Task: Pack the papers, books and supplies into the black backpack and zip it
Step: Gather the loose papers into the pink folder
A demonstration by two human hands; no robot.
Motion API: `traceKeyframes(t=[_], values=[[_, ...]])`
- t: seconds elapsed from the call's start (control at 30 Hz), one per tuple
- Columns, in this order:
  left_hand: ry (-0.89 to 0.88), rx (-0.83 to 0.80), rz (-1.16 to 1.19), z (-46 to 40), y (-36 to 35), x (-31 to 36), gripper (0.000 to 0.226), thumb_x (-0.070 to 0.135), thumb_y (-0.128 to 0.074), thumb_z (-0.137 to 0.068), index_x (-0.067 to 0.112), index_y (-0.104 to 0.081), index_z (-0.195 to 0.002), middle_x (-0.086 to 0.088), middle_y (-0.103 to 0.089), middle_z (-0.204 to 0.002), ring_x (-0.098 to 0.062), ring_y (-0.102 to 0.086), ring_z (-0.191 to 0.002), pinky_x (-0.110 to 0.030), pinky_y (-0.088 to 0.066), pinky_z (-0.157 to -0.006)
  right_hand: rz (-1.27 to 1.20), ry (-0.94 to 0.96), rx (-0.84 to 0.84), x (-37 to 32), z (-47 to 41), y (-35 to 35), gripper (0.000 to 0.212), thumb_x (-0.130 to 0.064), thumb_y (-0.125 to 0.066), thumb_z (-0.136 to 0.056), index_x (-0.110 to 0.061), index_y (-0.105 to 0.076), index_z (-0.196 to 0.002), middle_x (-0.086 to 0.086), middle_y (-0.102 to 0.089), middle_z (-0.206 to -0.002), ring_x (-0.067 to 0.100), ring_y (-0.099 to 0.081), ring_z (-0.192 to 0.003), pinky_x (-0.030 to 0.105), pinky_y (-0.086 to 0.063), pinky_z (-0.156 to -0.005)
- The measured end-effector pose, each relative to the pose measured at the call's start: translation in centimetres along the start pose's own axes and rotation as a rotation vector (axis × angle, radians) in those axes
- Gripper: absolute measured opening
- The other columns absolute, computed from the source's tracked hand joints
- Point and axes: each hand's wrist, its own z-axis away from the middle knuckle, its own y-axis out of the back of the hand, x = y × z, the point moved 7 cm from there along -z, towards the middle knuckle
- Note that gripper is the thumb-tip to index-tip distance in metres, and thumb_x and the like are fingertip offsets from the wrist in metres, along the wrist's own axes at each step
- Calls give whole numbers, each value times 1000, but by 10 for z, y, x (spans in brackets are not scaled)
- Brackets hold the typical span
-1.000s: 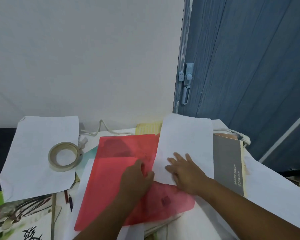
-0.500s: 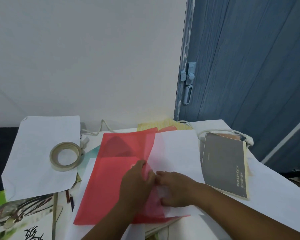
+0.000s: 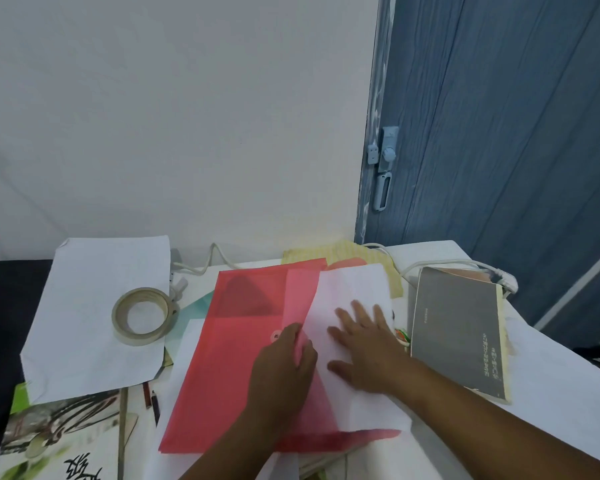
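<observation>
Table: white top, set against a white wall, a blue door behind its right end.

Backpack: black, only a part in view at the table's left edge, well left of the folder.

Folder: red, see-through plastic, lying flat at the table's middle; snap button near its centre.

Sheet: white paper, left of the folder, its near corner over printed pages.

Paper: white sheet, lying partly under the folder's lifted red flap along the folder's right side.

Book: grey cover, yellowed page edges, just right of the folder, flat on the table.

Left hand: on the folder's middle, fingers curled, pinching the edge of the red flap.

Right hand: palm down on the paper, right of the left hand, fingers straight and spread, pressing flat.

Tape: beige roll, lying flat on the sheet, left of the folder.

Cable: white, running behind the folder and past the book's far edge.

Pencils: two, dark, just left of the folder's near corner.
</observation>
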Motion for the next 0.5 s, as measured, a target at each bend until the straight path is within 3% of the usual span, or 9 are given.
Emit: traceKeyframes(t=[0.1,0.17,0.23,0.3,0.33,0.43,0.5], values=[[-5,-20,-12,-2,-5,-1,22,33,-48,-94,22,-59,-109,3,-64,-77,-16,-60,-65,-37,-51,-64,-133,103,-27,-23,-10,-12,92,-69,-6,-77,-27,-22,-157,5,-2,-168,35,12,-153,56,11,-120],[-16,-29,-26,-2,-4,-1,18,30,-51,-95,23,-60,-109,5,-65,-80,-16,-60,-67,-37,-50,-66,-338,163,-17,-36,-17,-8,80,-57,-15,-84,-24,-28,-156,6,-9,-167,35,7,-153,53,5,-122],[-33,-31,-34,-1,-1,-1,18,27,-53,-97,22,-61,-112,7,-65,-82,-14,-58,-68,-27,-44,-62,-512,177,-22,-35,-19,2,62,-43,-38,-97,-21,-33,-154,2,-16,-166,30,1,-154,45,3,-125],[-31,-32,-35,0,3,-2,19,25,-53,-98,19,-61,-114,4,-65,-83,-12,-55,-67,-16,-35,-56,-396,184,-82,-24,-13,11,69,-51,-52,-96,-25,-30,-156,-6,-11,-167,20,5,-155,40,11,-121],[-23,-31,-33,0,4,-2,19,25,-53,-98,18,-61,-114,2,-65,-83,-12,-55,-66,-14,-34,-55,-260,200,-114,-17,-8,14,77,-61,-53,-92,-29,-27,-157,-7,-7,-167,19,9,-154,44,15,-120],[-25,-20,-7,-1,5,0,17,24,-53,-97,17,-63,-109,1,-64,-77,-13,-57,-63,-21,-39,-57,-5,199,-168,-8,0,5,93,-82,-44,-81,-39,-13,-158,-5,9,-167,25,22,-151,58,19,-117],[-35,-28,9,-1,2,3,16,26,-54,-96,18,-64,-105,2,-64,-76,-13,-59,-64,-30,-47,-61,10,181,-143,-15,-3,-5,93,-81,-40,-83,-39,-5,-158,1,17,-166,29,27,-149,60,18,-117]])
